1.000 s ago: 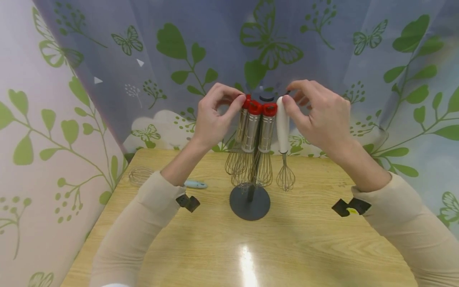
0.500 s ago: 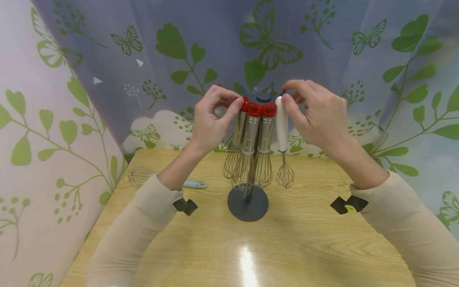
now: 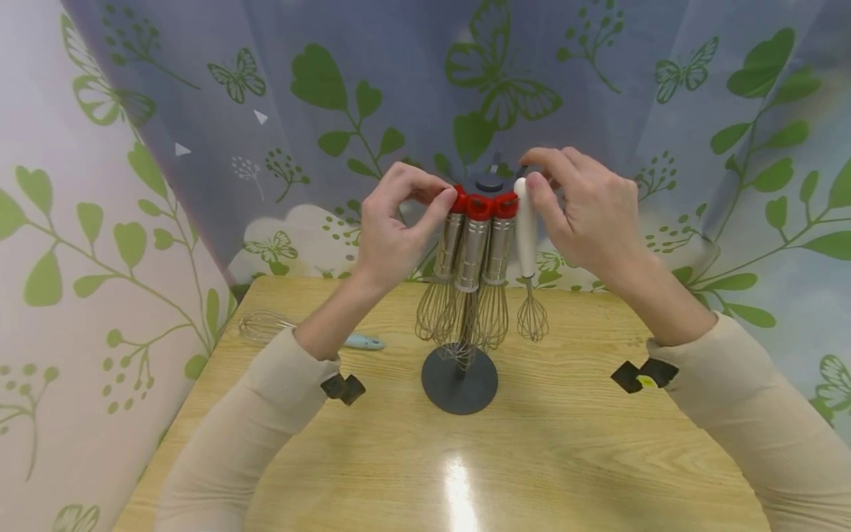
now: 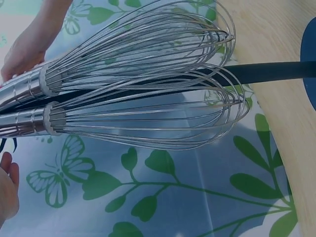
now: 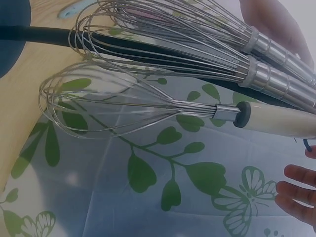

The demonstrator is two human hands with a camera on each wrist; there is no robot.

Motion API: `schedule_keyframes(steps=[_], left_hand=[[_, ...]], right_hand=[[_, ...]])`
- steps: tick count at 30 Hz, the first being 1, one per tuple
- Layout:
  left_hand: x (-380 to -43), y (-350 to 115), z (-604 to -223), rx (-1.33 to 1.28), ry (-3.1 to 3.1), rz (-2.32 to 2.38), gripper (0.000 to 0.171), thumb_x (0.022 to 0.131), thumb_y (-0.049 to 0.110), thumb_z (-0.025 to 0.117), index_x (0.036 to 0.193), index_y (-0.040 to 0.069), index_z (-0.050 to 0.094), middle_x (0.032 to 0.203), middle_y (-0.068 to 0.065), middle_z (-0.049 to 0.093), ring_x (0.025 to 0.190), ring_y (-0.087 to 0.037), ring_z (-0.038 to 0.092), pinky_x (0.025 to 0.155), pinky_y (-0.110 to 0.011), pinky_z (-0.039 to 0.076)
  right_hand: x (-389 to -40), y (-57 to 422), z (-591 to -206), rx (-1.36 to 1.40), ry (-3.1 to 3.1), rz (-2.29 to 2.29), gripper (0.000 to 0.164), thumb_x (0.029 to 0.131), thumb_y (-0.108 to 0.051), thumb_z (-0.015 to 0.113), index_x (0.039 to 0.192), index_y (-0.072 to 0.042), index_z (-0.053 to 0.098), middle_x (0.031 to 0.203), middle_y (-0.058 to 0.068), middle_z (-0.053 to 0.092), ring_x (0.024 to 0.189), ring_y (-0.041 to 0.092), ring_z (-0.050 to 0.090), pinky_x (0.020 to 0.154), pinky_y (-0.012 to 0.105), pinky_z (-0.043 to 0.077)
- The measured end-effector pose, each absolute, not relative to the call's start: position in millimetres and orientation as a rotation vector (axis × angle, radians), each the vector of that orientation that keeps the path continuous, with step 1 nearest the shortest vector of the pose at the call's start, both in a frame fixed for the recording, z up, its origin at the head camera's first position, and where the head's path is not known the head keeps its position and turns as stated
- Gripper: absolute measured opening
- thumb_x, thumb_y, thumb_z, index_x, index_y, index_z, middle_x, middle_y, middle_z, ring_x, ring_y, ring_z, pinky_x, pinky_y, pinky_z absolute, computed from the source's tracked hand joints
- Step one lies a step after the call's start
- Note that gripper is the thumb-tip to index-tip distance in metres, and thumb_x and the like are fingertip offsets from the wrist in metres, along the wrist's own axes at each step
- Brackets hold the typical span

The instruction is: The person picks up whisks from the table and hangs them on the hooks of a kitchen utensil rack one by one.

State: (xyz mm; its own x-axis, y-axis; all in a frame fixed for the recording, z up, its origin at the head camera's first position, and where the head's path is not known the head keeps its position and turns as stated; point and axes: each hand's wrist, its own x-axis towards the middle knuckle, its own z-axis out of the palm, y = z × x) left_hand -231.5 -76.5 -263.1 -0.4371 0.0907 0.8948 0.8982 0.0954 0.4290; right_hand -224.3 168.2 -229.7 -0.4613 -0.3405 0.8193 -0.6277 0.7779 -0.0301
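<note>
Three steel whisks with red end caps hang from a dark stand in the head view: a left whisk [image 3: 450,244], a middle whisk [image 3: 473,255] and a right whisk [image 3: 499,251]. Thumb and forefinger of my left hand [image 3: 392,229] pinch the left whisk's red cap. Beside them hangs a smaller whisk with a white handle [image 3: 526,236]. My right hand [image 3: 592,210] pinches the top of that handle at a dark hook, its other fingers spread loosely. The right wrist view shows the white-handled whisk's wire loops [image 5: 108,106] hanging free.
The stand's round dark base [image 3: 460,391] rests on the wooden table [image 3: 565,443]. Another whisk with a light blue handle [image 3: 363,341] lies at the table's left, partly behind my left forearm. A leaf-and-butterfly patterned curtain [image 3: 399,74] closes off the back.
The tops of the hanging whisks have shifted slightly right since half a second ago, and my left fingertips with them. My right hand has edged slightly left, keeping to the white handle's top.
</note>
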Motion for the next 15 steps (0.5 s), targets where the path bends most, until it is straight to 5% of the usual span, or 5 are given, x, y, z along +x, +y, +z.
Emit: schedule_keyframes(steps=[15], left_hand=[[-222.4, -71.2, -266.5, -0.988, -1.627, -1.421, 0.004, 0.095, -0.002, 0.072, 0.097, -0.005, 0.072, 0.092, -0.021, 0.066, 0.090, -0.012, 0.060, 0.083, -0.023, 0.055]], right_hand=[[-229.2, 170.8, -231.6, 0.768, -2.071, 0.412, 0.056, 0.113, -0.044, 0.030, 0.121, -0.009, 0.073, 0.092, 0.015, 0.073, 0.066, 0.030, 0.057, 0.048, 0.035, 0.029]])
